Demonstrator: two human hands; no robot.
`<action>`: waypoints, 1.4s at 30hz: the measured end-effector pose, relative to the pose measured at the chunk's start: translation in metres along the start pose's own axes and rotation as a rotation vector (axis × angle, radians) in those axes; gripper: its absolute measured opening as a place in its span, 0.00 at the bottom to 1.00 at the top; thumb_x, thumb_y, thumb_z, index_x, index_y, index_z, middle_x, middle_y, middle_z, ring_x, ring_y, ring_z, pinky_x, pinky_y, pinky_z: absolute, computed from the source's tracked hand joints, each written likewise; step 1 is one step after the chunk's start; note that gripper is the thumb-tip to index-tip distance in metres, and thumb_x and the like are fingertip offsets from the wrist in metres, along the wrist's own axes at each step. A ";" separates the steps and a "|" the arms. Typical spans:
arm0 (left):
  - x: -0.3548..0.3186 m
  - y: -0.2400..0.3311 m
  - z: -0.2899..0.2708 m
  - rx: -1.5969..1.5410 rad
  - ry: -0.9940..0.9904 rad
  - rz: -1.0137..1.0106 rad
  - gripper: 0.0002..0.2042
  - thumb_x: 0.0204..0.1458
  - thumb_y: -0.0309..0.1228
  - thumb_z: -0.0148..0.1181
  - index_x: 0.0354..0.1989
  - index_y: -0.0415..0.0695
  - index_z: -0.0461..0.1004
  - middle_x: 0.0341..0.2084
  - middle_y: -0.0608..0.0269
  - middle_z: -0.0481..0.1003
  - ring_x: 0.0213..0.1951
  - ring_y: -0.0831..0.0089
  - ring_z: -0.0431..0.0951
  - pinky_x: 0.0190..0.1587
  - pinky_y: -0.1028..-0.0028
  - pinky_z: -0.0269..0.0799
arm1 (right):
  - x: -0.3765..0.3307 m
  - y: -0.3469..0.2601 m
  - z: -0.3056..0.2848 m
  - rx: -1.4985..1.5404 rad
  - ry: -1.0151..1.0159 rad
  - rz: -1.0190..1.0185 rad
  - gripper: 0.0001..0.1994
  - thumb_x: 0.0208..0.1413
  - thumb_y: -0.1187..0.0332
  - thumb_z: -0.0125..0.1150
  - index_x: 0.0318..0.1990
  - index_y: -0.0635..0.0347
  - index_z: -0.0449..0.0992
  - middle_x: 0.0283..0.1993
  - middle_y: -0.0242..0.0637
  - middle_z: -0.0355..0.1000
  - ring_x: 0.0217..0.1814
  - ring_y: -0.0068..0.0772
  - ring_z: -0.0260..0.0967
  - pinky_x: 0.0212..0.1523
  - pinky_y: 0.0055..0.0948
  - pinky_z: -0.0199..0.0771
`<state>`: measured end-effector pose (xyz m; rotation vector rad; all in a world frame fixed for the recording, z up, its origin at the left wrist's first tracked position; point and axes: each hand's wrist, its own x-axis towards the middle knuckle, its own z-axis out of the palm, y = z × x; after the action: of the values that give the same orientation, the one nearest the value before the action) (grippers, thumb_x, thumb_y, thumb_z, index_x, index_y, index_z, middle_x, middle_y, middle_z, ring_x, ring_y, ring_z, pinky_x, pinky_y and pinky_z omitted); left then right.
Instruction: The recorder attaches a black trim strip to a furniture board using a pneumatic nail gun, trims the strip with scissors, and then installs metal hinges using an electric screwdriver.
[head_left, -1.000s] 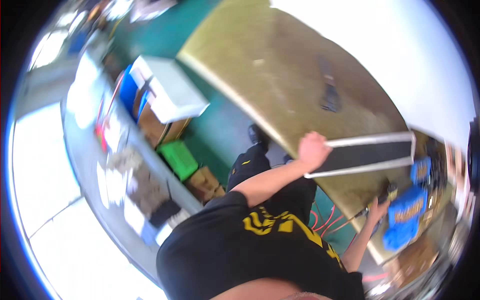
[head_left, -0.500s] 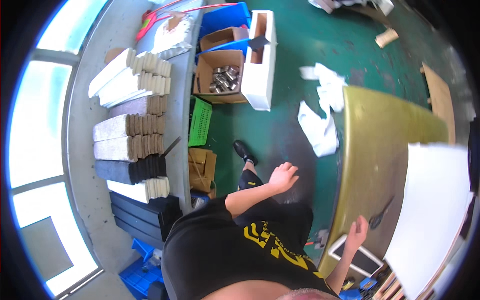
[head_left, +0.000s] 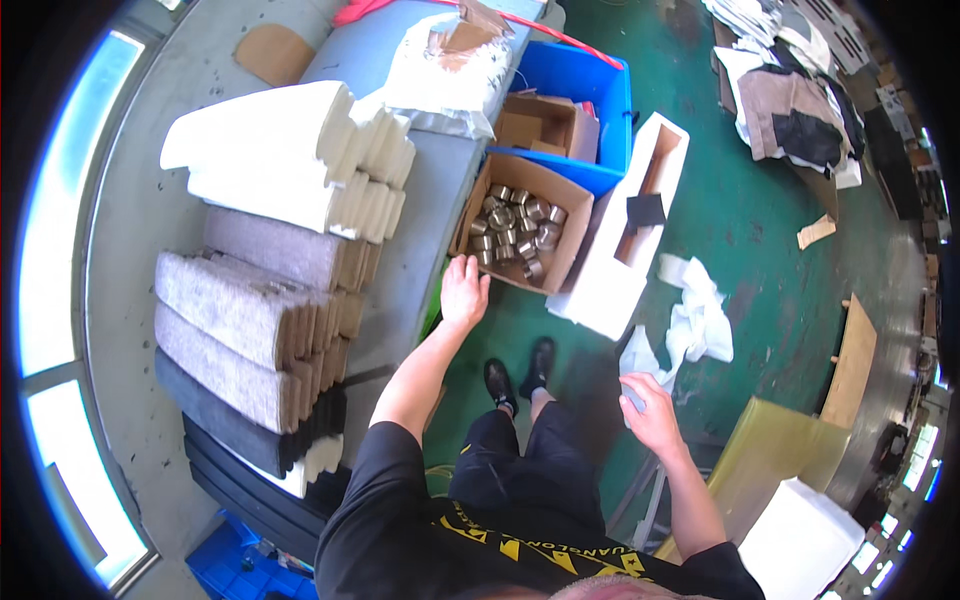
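The palm of the left hand (head_left: 465, 295) is turned down and hidden; its fingers are loosely parted and slightly bent, at the near corner of the carton (head_left: 572, 238), and whether they touch it I cannot tell; the right hand (head_left: 655, 415) is curled, with a pale bluish strip (head_left: 632, 398) showing at the thumb, too small to make out, so I cannot tell if it is pinched; the green crate (head_left: 432, 303) beside the left wrist is mostly hidden by the bench (head_left: 395, 275) and the arm; the white sheet (head_left: 805, 535), behind and right of the right hand, is partly cut off by the rounded view.

The bench edge runs just left of the left hand, with grey pads (head_left: 220, 310) stacked farther left; green floor (head_left: 590, 375) opens between the hands; the white box (head_left: 605, 275) bounds the carton's right side, and the blue bin (head_left: 618, 110) stands beyond it; white cloth (head_left: 700, 315) lies on the floor ahead of the right hand; the olive table (head_left: 775, 450) is to that hand's right.

The metal cups (head_left: 505, 225) lie loose inside the carton, just ahead and right of the left fingertips; they are well apart from the right hand, ahead and left of it.
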<state>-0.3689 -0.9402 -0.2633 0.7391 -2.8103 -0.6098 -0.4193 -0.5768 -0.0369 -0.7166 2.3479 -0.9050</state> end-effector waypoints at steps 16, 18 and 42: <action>0.271 -0.138 0.081 -0.028 0.057 -0.019 0.28 0.54 0.39 0.58 0.62 0.38 0.65 0.65 0.40 0.58 0.67 0.41 0.57 0.67 0.46 0.53 | 0.707 -0.102 0.018 0.004 0.020 -0.563 0.17 0.65 0.64 0.50 0.54 0.66 0.73 0.49 0.48 0.74 0.55 0.45 0.72 0.54 0.34 0.71; 0.267 -0.144 0.094 -0.029 0.035 -0.029 0.30 0.53 0.40 0.59 0.63 0.39 0.65 0.65 0.39 0.59 0.66 0.39 0.57 0.66 0.44 0.54 | 0.784 -0.106 0.032 0.005 0.074 -0.575 0.18 0.66 0.62 0.49 0.54 0.66 0.73 0.49 0.48 0.74 0.56 0.45 0.71 0.54 0.33 0.71; 0.269 -0.152 0.081 -0.079 -0.142 -0.138 0.32 0.48 0.42 0.63 0.61 0.41 0.67 0.64 0.41 0.60 0.65 0.39 0.59 0.61 0.43 0.61 | 1.025 -0.065 0.144 -0.819 -0.319 -0.215 0.25 0.47 0.49 0.66 0.39 0.67 0.82 0.42 0.58 0.77 0.45 0.54 0.77 0.48 0.46 0.76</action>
<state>-0.5561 -1.1679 -0.3850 0.9145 -2.8591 -0.8222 -1.0537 -1.3289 -0.3631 -1.3275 2.3254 0.1549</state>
